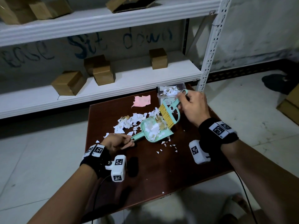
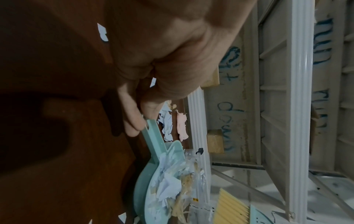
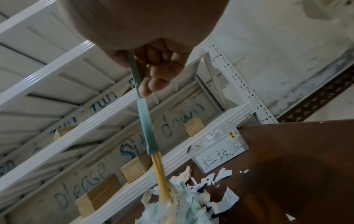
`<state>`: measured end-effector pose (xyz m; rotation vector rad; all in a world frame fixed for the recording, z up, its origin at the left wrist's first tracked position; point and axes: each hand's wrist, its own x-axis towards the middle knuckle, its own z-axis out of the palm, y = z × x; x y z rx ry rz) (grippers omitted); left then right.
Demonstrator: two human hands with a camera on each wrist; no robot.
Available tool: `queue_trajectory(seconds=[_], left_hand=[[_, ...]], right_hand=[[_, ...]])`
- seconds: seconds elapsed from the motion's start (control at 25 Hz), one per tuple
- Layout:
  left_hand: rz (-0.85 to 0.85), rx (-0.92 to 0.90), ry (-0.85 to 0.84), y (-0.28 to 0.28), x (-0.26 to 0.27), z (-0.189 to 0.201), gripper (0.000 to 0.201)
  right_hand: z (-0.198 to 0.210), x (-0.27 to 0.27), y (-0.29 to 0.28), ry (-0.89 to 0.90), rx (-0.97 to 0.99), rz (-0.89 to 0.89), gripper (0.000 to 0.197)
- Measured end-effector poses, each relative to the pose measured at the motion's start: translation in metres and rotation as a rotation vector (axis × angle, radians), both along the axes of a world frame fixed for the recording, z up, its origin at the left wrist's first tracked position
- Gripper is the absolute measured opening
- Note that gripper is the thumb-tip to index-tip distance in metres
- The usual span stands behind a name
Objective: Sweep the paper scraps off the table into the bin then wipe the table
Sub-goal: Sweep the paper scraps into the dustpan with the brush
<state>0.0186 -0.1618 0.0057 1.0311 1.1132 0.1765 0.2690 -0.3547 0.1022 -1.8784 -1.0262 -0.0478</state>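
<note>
On the dark brown table [image 1: 161, 172] my left hand [image 1: 119, 142] grips the handle of a mint-green dustpan [image 1: 155, 130] [image 2: 153, 181] that holds white paper scraps. My right hand [image 1: 192, 105] [image 3: 159, 72] holds a mint brush [image 1: 169, 112] [image 3: 145, 121]; its yellow bristles [image 1: 166, 117] stand at the pan's far edge. A heap of white scraps [image 1: 134, 120] [image 3: 220, 189] lies left of the pan, and small bits [image 1: 168, 145] are scattered in front of it. A clear bin [image 1: 171, 92] [image 3: 220, 154] with scraps inside stands at the table's far right corner.
A pink cloth [image 1: 142, 101] [image 2: 182, 125] lies at the table's far edge, left of the bin. A white metal shelf [image 1: 113, 88] with cardboard boxes [image 1: 69, 83] stands right behind the table. Pale tiled floor surrounds the table.
</note>
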Motion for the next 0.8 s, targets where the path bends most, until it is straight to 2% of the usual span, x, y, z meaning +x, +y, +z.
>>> queue_trajectory(seconds=[0.28, 0.56, 0.68, 0.8], left_hand=[[0.066, -0.035, -0.043, -0.003, 0.006, 0.006, 0.021], [0.094, -0.007, -0.142, -0.003, 0.032, 0.038, 0.020], [0.124, 0.025, -0.161, 0.002, 0.051, 0.048, 0.025], [0.139, 0.018, -0.180, 0.008, 0.076, 0.054, 0.028]], right_hand=[[0.012, 0.015, -0.008, 0.018, 0.177, -0.254, 0.054], [0.012, 0.034, -0.012, 0.115, 0.097, -0.416, 0.073], [0.018, 0.038, -0.015, 0.116, 0.152, -0.485, 0.074], [0.022, 0.047, -0.017, 0.134, 0.263, -0.513, 0.064]])
